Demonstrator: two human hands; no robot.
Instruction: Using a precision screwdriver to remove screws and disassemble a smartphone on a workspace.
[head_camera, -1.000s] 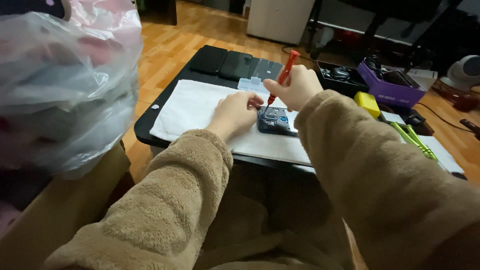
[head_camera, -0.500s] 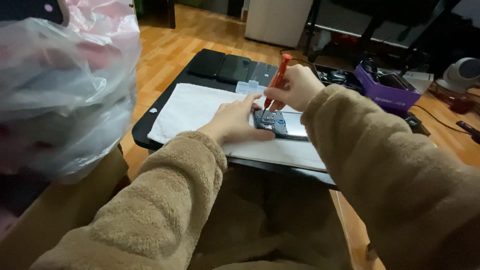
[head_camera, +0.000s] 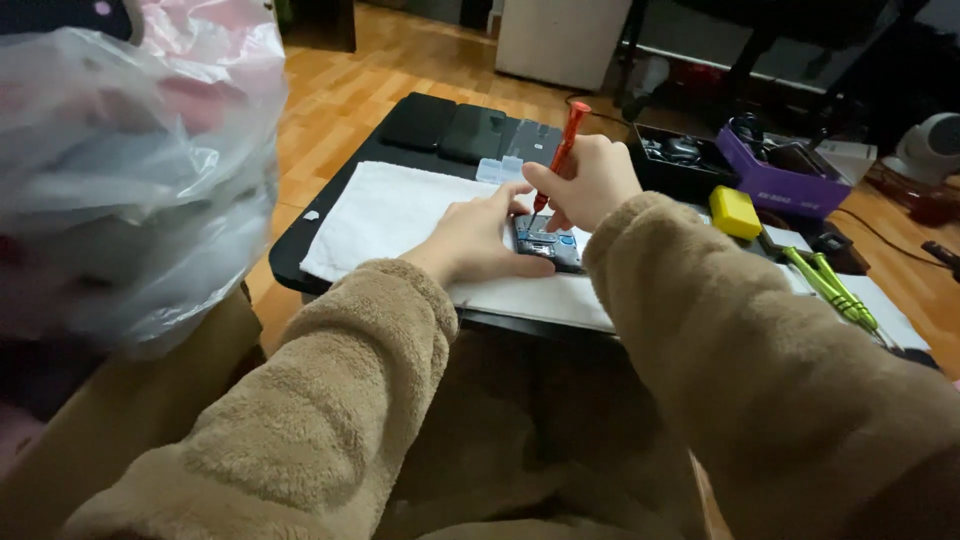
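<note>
The right hand pinches a slim red-handled screwdriver, tip down on the opened dark smartphone lying on a white cloth. The left hand presses it flat — light, probably fragile, best steadied by its edges.

An orange-red screwdriver over a white towel on a black table; tan fleece sleeves; far right, a yellow block, purple box and lime-green tools; honey-brown plank floor
</note>
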